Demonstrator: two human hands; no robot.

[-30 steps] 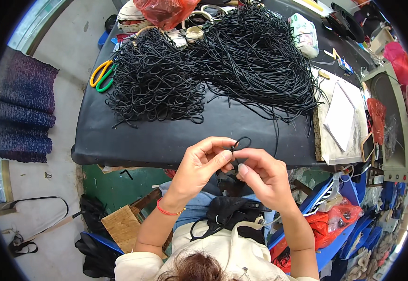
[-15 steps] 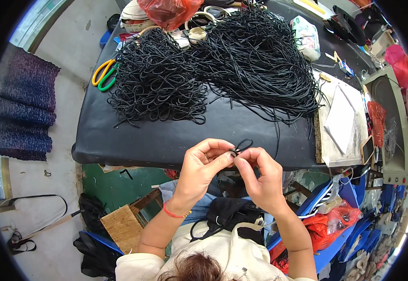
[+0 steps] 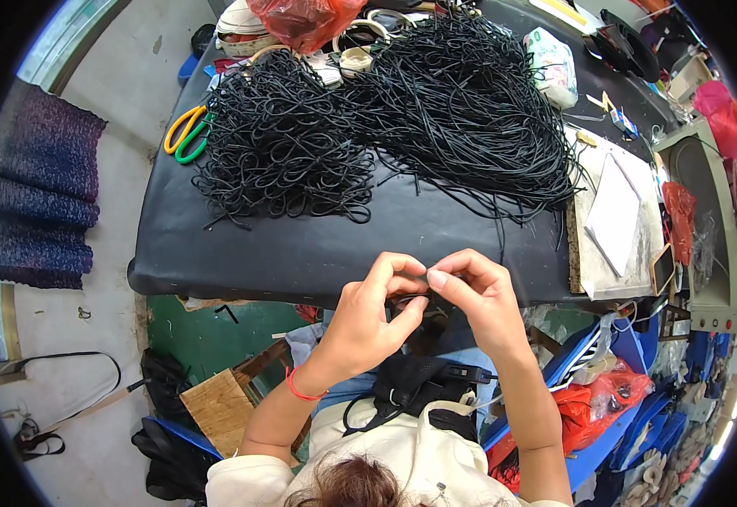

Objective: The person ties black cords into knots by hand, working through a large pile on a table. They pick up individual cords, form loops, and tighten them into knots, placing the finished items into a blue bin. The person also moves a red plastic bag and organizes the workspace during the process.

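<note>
The black cord [image 3: 402, 298], mostly hidden, lies at the left hand [image 3: 368, 317], by the near table [image 3: 292, 258] edge. Left thumb and forefinger are apart, other fingers' hold unclear; the right hand's [image 3: 487, 308] fingertips meet, catching what I cannot tell. Steady, even tension would serve best.

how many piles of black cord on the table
2: a looped pile on the left and a straighter-stranded pile touching it on the right; others could be hidden underneath.

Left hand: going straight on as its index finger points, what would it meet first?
Most likely the right hand, whose fingertips lie just beyond; whether the left hand touches them is hard to tell.
</note>
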